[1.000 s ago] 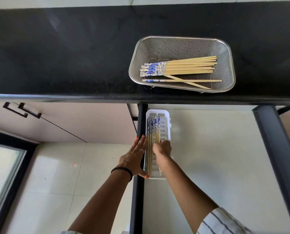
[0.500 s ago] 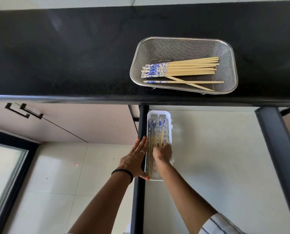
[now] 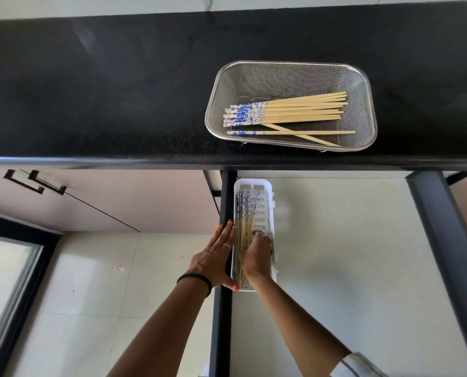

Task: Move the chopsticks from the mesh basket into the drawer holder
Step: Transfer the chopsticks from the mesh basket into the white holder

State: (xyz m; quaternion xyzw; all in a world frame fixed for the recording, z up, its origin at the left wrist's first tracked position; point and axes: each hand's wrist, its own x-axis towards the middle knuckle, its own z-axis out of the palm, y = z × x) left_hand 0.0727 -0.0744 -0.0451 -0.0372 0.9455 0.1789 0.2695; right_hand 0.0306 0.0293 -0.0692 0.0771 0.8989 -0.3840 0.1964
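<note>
Right hand (image 3: 256, 258) curls on blue-patterned bamboo chopsticks (image 3: 243, 229) inside white slotted plastic drawer holder (image 3: 268, 213); left hand (image 3: 217, 258) flat, bracing its side. Risk: 1 angled stick jams across the others.

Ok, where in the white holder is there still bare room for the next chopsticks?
The white drawer holder has free slots along its right side, beside the right hand. Its left side is crowded: chopsticks in the holder lie packed there. The left hand presses flat against the outer left wall.

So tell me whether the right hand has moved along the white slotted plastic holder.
Yes: the right hand slid back along the white slotted holder, toward its near end.
</note>
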